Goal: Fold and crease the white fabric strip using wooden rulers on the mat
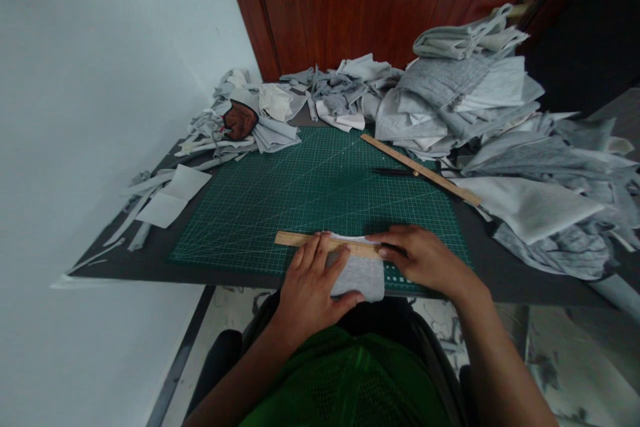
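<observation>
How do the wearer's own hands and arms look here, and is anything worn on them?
The left hand and right hand show no gloves, rings or watch. Both forearms are bare, without visible sleeves; the top is green with mesh-like texture.

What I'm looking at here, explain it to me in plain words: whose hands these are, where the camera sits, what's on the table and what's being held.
There is no machine, only a person's bare hands. The single picture comes from a camera worn on that person's head, looking forward and down.

The left hand lies spread over a wooden ruler and a piece of grey cloth. The right hand is at the ruler's right end; something dark shows between its fingers and thumb, too unclear to name.

On the dark table lies a green gridded mat. Farther back are a second wooden ruler and heaped cloth. A reddish-brown piece sits among the scraps on the left.
</observation>
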The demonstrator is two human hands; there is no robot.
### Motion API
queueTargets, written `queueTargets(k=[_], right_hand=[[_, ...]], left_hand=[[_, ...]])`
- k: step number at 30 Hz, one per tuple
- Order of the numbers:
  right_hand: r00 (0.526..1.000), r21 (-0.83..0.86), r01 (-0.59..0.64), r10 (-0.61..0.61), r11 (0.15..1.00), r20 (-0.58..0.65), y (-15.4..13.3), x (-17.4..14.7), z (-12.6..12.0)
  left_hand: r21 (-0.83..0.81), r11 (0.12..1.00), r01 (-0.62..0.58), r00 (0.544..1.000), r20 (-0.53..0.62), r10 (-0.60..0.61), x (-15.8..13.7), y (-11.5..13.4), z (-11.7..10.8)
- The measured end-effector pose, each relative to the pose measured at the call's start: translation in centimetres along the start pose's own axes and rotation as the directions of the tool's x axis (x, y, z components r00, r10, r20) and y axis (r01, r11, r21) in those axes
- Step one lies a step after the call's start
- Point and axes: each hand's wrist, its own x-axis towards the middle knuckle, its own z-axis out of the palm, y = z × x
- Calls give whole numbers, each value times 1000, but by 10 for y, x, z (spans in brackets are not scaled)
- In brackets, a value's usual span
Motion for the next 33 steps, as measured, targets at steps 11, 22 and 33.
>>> queueTargets(k=[11,22,33], right_hand=[[999,23,44,-45,999,23,9,0,2],[1000,31,27,-27,999,-1,10,0,5],[999,52,17,-18,998,26,10,2,4]], left_hand=[[-9,1000,0,1000,13,0,0,0,-1],[-63,997,38,999,15,-37,1,-1,-2],[-68,996,58,998,0,-58,1,0,-5]])
